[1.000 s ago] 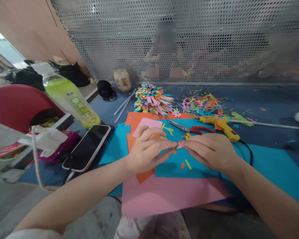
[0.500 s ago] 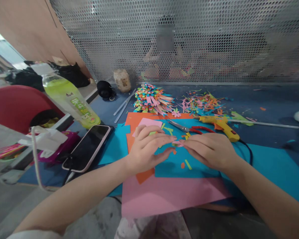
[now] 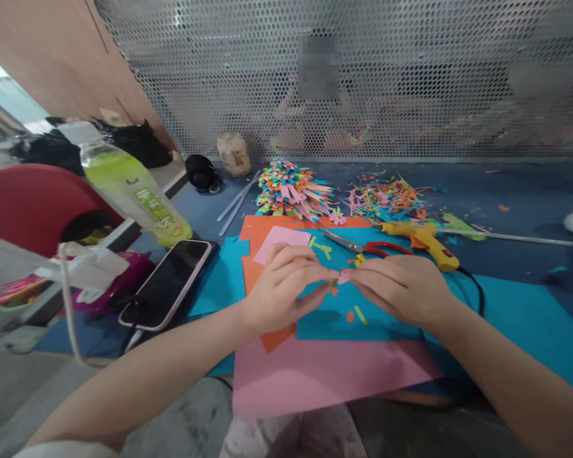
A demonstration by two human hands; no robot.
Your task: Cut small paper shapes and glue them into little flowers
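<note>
Between my two hands is a small pink and green paper piece (image 3: 344, 276), pinched at its edges. My left hand (image 3: 286, 283) closes thumb and index fingertip on its green side. From the other side, my right hand (image 3: 403, 286) grips the pink part with its fingertips. Much of the piece is hidden by the fingers. Below lies a blue paper sheet (image 3: 325, 324), with bits of orange and green paper on it. Just beyond my right hand rest red-handled scissors or pliers (image 3: 348, 245) and a yellow glue gun (image 3: 423, 238).
A fringed multicoloured paper bundle (image 3: 291, 191) and a heap of paper scraps (image 3: 386, 200) lie at the back, before a perforated metal panel (image 3: 410, 76). On the left are a phone (image 3: 172, 286) and a green drink bottle (image 3: 134, 187). A pink sheet (image 3: 315, 375) lines the front.
My left thumb and index finger have come together on the paper piece, and its pink part shows more between the hands. My right hand has hardly moved.
</note>
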